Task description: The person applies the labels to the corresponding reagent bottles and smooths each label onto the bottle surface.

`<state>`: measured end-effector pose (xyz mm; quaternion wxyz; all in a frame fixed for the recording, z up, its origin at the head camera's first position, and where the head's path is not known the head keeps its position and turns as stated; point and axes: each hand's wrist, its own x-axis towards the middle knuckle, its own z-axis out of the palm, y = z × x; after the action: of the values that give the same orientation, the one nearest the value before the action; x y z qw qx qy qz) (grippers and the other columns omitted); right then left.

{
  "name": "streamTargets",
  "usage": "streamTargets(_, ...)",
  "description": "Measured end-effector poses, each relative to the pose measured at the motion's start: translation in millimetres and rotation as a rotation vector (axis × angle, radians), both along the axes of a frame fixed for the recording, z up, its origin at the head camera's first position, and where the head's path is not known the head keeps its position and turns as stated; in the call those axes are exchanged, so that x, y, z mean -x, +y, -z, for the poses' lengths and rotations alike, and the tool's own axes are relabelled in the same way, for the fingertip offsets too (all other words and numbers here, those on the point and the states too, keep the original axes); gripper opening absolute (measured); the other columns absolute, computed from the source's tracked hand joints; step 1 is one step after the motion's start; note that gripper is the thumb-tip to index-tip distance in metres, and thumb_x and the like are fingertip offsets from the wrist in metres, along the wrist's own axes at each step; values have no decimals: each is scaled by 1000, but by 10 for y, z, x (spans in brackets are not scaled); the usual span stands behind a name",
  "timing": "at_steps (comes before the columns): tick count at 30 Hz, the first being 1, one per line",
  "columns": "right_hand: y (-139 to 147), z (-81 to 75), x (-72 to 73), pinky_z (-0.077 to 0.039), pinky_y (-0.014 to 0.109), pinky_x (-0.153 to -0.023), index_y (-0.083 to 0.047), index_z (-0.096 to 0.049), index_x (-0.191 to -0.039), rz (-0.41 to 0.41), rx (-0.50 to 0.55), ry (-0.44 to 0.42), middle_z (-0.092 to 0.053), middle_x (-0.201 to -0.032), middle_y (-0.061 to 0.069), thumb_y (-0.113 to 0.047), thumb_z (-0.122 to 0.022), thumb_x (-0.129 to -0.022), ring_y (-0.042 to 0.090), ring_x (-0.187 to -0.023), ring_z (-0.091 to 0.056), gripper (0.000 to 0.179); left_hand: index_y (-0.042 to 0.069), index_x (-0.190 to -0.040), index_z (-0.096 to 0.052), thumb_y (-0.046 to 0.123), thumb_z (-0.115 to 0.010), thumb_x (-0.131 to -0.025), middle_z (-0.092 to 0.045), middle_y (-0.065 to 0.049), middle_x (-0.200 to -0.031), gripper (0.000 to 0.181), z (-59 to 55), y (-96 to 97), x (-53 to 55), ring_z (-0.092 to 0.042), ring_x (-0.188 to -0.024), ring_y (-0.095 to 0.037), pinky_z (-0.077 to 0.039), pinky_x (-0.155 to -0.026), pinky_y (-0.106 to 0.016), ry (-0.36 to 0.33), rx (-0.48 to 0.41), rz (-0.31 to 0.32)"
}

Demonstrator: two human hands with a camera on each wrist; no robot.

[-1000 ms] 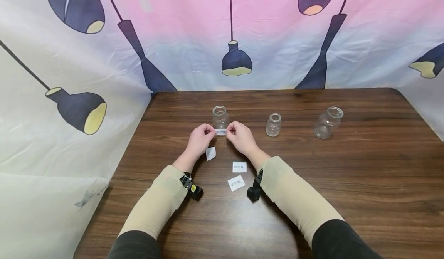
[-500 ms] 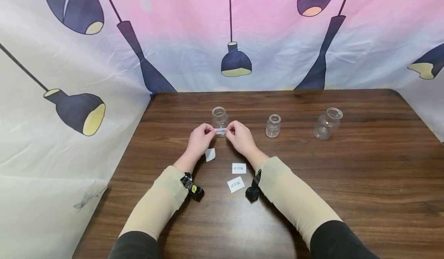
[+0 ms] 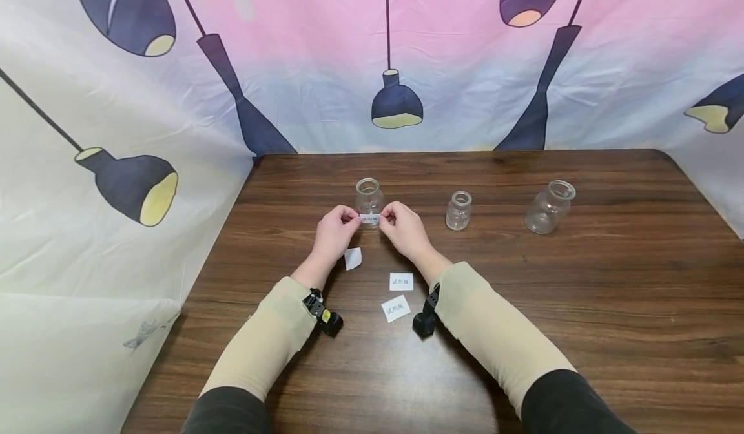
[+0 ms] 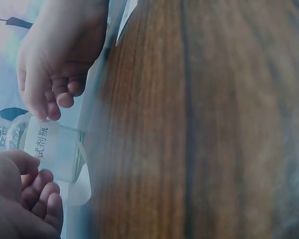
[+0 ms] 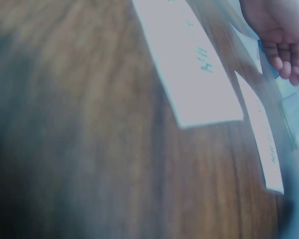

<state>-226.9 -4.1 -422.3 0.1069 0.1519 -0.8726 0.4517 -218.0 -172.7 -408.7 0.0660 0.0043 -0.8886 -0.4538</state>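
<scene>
A glass jar (image 3: 369, 195) stands upright toward the back left of the table. Across its lower front lies a small white label (image 3: 369, 219) with printed characters. My left hand (image 3: 334, 232) pinches the label's left end, thumb against fingertip. The right hand (image 3: 405, 232) pinches its other end. In the left wrist view the label (image 4: 39, 139) runs across the jar (image 4: 65, 149) between both hands' fingertips. There the left hand (image 4: 20, 194) is low and the right hand (image 4: 65, 55) above it. The right wrist view shows only a sliver of the right hand, at its edge.
Two more white labels (image 3: 401, 281) with characters lie in front of the hands. A blank white slip (image 3: 352, 258) with a curled corner is beside my left wrist. To the right stand a small glass jar (image 3: 458, 211) and a larger one (image 3: 549, 206). A printed cloth hangs behind.
The label sits slightly higher on the jar's front than a second ago, both hands still pinching its ends. The jars and the loose labels stay put.
</scene>
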Motion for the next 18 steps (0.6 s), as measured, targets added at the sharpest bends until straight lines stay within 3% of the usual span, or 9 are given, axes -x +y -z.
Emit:
streamTargets(7,99,-1,35,-47,29,-71,-4,-62,-96,-5,41,-29,-62,-88,5,-11,-65,-82,16,-77,-57,16,1,-102,-61,17,-68,-83,-65,-11,-97,26,3,-49,-7,-61,-88,-23,-48,-79,-34,2,-75,-8)
streamTargets(18,131,-39,85,-48,33,-73,-3,-51,-130,-71,40,-102,-62,-112,10,-23,-69,-84,17,-81,-58,53,4,-135,-46,23,-69,-84,-57,-12,-126,59,-25,-73,-8,-54,-110,-27,-43,-93,-41,-46,-66,81)
